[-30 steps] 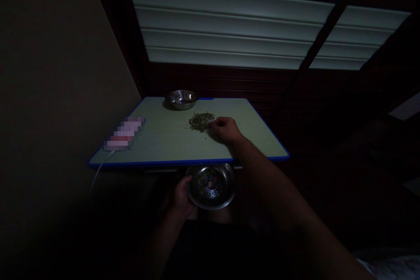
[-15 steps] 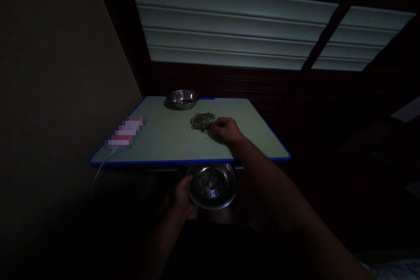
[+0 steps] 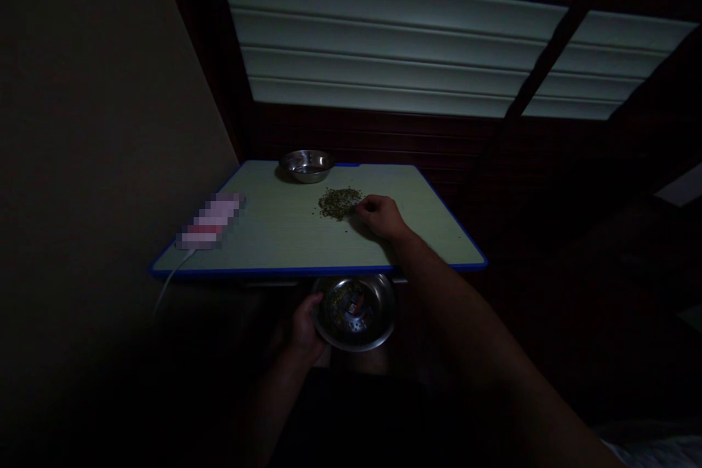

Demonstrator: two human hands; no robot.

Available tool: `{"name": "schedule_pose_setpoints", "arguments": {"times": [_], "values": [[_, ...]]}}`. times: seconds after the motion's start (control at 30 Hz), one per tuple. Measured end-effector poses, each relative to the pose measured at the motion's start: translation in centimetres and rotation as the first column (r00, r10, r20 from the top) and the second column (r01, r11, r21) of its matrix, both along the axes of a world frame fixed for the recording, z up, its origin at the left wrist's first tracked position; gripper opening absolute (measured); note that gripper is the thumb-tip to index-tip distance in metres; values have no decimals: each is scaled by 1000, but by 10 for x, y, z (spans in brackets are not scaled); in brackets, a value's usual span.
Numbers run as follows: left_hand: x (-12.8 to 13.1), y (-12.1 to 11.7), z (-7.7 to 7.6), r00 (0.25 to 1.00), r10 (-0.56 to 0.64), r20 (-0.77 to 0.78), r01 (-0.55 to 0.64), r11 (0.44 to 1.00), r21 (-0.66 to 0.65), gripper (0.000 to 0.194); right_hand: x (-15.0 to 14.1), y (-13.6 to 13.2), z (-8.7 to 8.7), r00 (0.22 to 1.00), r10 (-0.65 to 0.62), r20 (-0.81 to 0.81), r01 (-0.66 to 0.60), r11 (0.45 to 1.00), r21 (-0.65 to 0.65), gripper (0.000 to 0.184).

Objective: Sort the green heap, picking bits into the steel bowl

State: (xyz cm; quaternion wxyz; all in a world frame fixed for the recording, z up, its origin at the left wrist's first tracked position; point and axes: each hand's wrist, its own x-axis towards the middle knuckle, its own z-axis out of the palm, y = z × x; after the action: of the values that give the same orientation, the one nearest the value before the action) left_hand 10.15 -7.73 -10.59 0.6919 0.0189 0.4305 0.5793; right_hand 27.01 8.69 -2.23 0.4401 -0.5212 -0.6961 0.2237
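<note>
My left hand (image 3: 308, 322) grips the left rim of a shiny metal bowl (image 3: 378, 333), just below the table's front edge. Some small greenish bits and reflections show inside that bowl. On the pale table (image 3: 285, 234) lies a loose, spread pile of small green-brown grains (image 3: 336, 202). My right hand (image 3: 381, 216) rests at the right side of the pile, thumb and fingers pinched together. Whatever is between those fingertips is too small and dark to make out.
A second metal bowl (image 3: 307, 167) stands at the table's back left. A blurred-out pink phone-like object (image 3: 211, 221) lies at the left edge, with a white cable (image 3: 174, 274) hanging down. Behind the table is a dark wooden panel with pale slats (image 3: 378, 44); a wall (image 3: 110, 102) borders the left.
The right fingers have shifted very slightly at the edge of the grains. The left hand and its bowl stay almost in place.
</note>
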Motion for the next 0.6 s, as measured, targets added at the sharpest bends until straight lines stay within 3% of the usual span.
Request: {"name": "schedule_pose_setpoints", "arguments": {"times": [0.27, 0.6], "values": [[2, -2, 9, 1000, -6, -8, 6, 1000, -13, 13, -1, 1, -1, 999, 31, -7, -31, 999, 35, 16], [1, -2, 8, 1000, -18, 19, 18, 1000, -8, 16, -2, -1, 3, 996, 82, -29, -81, 996, 35, 16]]}}
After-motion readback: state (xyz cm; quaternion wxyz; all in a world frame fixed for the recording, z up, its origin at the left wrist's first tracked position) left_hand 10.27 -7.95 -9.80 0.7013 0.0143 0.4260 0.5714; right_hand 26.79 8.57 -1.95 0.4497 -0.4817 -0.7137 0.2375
